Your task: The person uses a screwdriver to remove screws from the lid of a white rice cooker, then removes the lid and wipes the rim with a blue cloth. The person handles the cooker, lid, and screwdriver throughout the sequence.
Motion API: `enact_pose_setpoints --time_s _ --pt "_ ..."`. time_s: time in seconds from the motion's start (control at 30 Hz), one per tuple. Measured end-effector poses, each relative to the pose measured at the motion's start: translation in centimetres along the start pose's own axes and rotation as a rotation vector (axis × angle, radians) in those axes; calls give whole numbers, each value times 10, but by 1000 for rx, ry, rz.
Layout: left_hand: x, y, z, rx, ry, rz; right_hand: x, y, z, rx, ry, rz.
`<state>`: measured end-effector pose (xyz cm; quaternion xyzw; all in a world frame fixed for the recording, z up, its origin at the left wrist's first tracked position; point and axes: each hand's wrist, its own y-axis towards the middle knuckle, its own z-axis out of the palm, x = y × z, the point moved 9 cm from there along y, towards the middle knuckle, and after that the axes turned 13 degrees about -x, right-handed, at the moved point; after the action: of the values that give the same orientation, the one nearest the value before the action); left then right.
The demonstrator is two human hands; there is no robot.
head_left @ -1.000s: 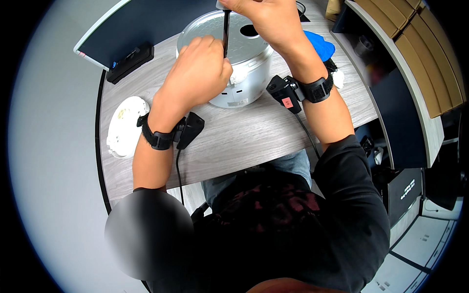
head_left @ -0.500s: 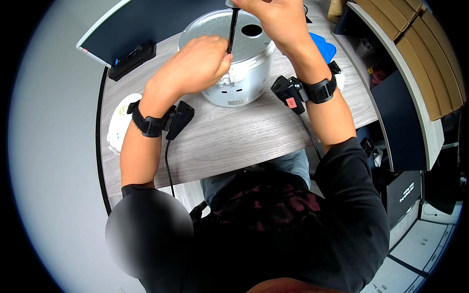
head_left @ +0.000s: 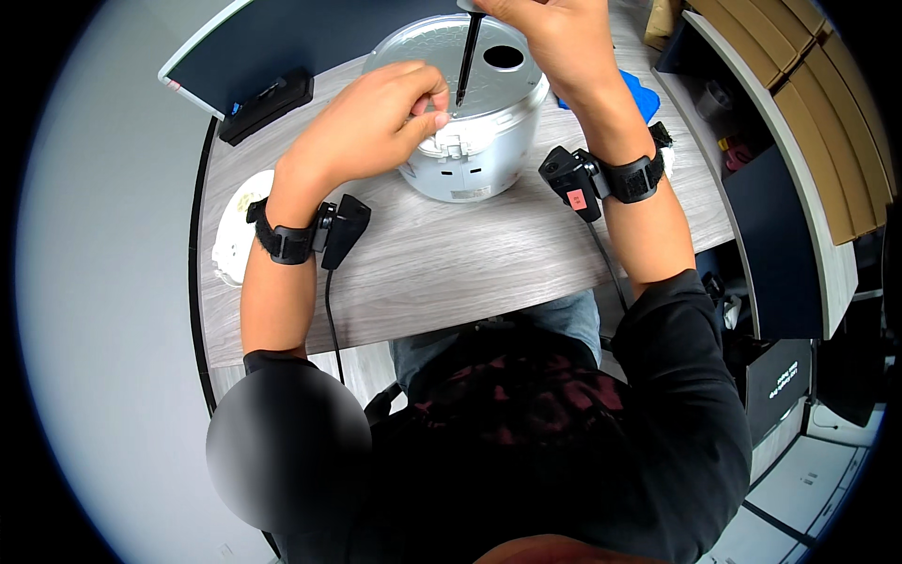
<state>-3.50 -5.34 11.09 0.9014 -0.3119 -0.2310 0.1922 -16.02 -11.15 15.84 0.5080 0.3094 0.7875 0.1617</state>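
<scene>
A white round appliance like a rice cooker stands on the desk, its silvery top plate facing up with a dark round hole in it. My right hand grips a screwdriver at its handle, partly cut off by the upper edge of the picture. The dark shaft points down, its tip close to the plate's near rim. My left hand is beside the tip, above the near left rim. Its thumb and forefinger are bent toward each other in a pinch; anything between them is too small to make out.
At the left lies a white piece, partly behind my left forearm. A black object rests by the dark partition. Blue cloth-like material sits behind my right wrist. Cardboard boxes top the shelf at right. Wrist devices trail cables.
My left fingers have drawn back from the screwdriver shaft and loosened from a tighter curl, so its tip now shows. The whole view has shifted slightly.
</scene>
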Motion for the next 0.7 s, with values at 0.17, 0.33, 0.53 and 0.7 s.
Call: enact_pose_setpoints --time_s 0.17,0.33,0.53,0.7 --pt "0 1 1 -18 -25 57 -2 1 1 12 0 3" --pt "0 1 1 -73 -76 78 -1 1 2 25 -8 -7" --pt "0 -1 -2 -208 -156 75 -7 2 -2 27 14 -12" --pt "4 -2 -6 -259 -238 22 -5 3 -3 13 40 -37"
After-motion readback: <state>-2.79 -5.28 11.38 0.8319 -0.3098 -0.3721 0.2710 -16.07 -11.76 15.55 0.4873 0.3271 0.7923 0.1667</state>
